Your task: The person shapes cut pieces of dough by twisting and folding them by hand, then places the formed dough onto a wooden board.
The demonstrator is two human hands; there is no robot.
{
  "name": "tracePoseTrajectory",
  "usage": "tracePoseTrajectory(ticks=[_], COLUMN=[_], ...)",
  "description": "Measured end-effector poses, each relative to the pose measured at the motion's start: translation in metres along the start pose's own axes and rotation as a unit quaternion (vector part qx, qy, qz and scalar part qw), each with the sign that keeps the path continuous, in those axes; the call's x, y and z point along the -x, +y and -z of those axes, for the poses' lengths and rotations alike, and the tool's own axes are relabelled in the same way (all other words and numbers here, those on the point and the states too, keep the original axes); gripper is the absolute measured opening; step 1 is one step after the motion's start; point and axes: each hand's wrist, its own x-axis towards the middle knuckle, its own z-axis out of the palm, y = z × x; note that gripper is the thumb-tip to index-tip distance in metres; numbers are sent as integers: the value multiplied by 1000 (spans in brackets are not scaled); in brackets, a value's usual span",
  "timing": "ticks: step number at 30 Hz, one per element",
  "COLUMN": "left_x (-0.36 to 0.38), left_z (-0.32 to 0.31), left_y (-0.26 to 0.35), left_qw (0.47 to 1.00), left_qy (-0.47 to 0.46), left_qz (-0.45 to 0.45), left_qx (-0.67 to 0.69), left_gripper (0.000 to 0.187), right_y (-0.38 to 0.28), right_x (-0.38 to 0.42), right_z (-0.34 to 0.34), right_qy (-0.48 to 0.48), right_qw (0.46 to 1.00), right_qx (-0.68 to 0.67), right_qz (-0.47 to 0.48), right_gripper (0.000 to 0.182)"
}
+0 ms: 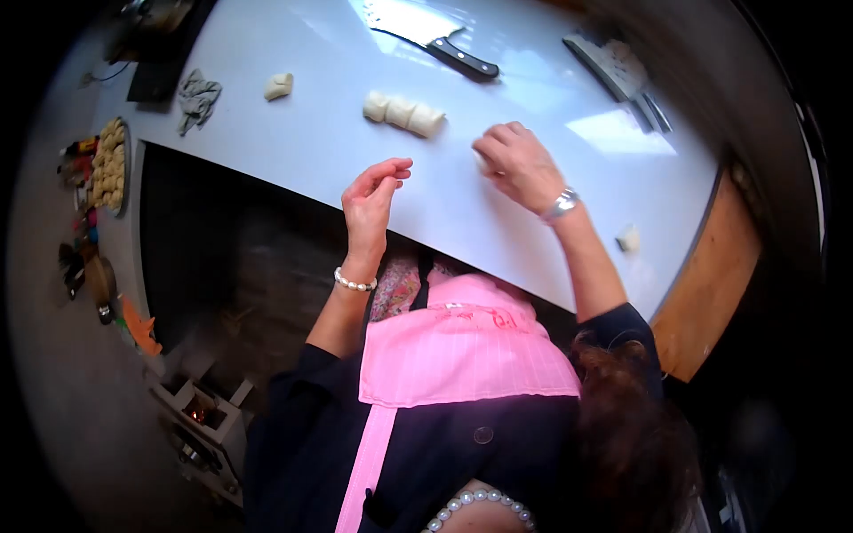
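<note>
My right hand (520, 166), with a silver watch on its wrist, rests on the white table (320, 133) with its fingers curled over a small piece of dough (481, 161) that is mostly hidden. My left hand (371, 197), with a pearl bracelet, hovers at the table's near edge, fingers loosely curled and holding nothing. A row of three cut dough pieces (402, 113) lies just beyond both hands. A single dough piece (278, 86) sits further left, and another one (628, 238) lies to the right near my right forearm.
A cleaver with a black handle (440, 43) lies at the far side of the table, and a second blade (615, 69) to its right. A crumpled grey cloth (197, 98) is at the far left. A tray of dough pieces (111, 165) stands left of the table. A wooden surface (711, 284) adjoins on the right.
</note>
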Motion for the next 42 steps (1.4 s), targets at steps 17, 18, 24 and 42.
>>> tracePoseTrajectory(ticks=[17,18,24,42], left_x=[-16,-13,-9,-10], left_z=[-120,-120,-116,-112], left_y=[-68,-68,-74,-75], left_qw=[943,947,958,931], left_qy=[-285,-271,-277,-310], left_qz=[-82,-74,34,-142], left_qx=[-153,-156,-66,-129], left_gripper=[21,21,17,19], right_y=[-18,-14,-3,3], right_x=[110,108,116,130], right_z=[-54,-57,-58,-55], right_qy=[284,301,292,214], right_qw=[740,764,778,803], right_qx=[-398,-363,-381,-428], right_qz=[-462,-440,-406,-354], right_gripper=[15,15,17,31])
